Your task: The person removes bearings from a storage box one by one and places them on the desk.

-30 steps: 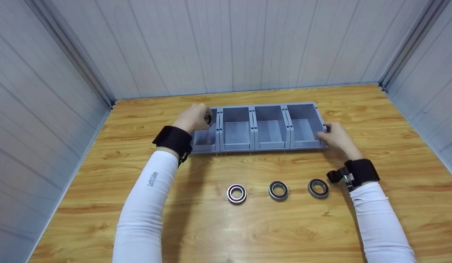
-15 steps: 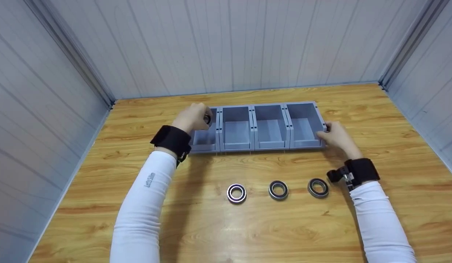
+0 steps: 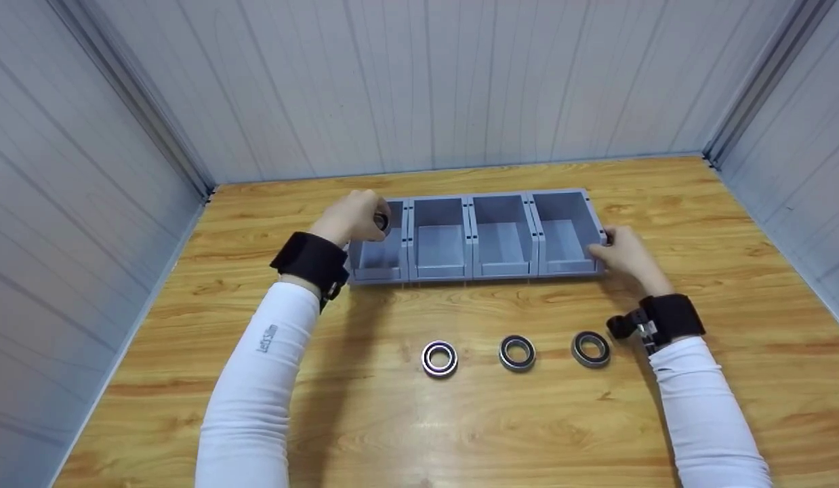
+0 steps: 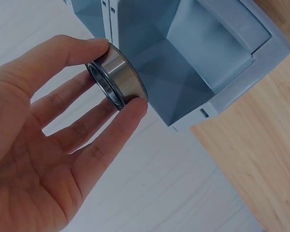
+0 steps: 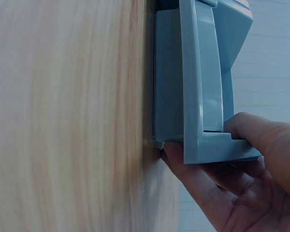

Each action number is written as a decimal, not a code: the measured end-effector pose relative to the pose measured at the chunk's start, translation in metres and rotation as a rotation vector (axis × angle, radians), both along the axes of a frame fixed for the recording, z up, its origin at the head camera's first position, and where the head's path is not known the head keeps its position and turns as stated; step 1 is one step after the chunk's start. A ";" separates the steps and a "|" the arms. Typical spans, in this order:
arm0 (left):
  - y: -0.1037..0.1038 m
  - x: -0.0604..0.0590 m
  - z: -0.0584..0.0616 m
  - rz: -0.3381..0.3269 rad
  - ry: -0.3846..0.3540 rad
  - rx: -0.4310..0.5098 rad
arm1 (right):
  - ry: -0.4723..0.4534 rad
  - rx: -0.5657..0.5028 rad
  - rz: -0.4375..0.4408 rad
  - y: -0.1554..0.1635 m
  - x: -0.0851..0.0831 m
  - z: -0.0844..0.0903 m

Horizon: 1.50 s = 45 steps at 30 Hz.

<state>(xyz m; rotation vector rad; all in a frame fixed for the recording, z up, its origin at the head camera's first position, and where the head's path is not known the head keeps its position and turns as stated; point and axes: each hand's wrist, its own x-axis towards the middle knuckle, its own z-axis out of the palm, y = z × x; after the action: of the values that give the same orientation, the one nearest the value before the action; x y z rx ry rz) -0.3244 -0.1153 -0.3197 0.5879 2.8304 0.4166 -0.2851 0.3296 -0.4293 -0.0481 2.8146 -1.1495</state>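
My left hand (image 3: 355, 215) pinches a ring-shaped ball bearing (image 4: 120, 75) between thumb and fingertips, its steel outer face showing in the left wrist view. The hand hangs over the leftmost compartment of a row of grey-blue plastic bins (image 3: 440, 272). At the other end, my right hand (image 3: 626, 256) grips the side wall of the rightmost bin (image 5: 193, 96), thumb inside and fingers outside under the rim. Three more bearings lie flat on the table in front of the bins: a left one (image 3: 439, 359), a middle one (image 3: 517, 353) and a right one (image 3: 591, 349).
The bins stand on a wood-grain table (image 3: 501, 434). Pale panelled walls (image 3: 453, 88) enclose the back and both sides. Black straps with small cameras (image 3: 670, 318) sit on both wrists, over white sleeves.
My left hand has shifted slightly left with the bearing, and its forearm has swung left too. The right hand, the bins and the bearings on the table stay put.
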 end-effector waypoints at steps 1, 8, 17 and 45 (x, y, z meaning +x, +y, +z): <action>0.000 0.001 0.001 -0.003 0.002 0.000 | 0.006 -0.001 0.003 0.000 0.000 0.000; -0.004 0.004 0.005 -0.016 -0.007 -0.010 | 0.005 -0.017 0.011 0.001 -0.002 -0.001; -0.008 0.012 0.011 -0.007 -0.069 -0.005 | -0.022 -0.018 0.003 0.001 -0.002 -0.001; -0.014 0.035 0.023 -0.037 -0.088 -0.059 | -0.006 -0.012 -0.013 0.001 -0.003 -0.003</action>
<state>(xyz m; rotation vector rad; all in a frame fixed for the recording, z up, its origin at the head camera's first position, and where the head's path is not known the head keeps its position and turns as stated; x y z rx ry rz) -0.2893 -0.1297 -0.2962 0.5947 2.7337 0.3425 -0.2877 0.3310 -0.4327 -0.0270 2.8073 -1.1669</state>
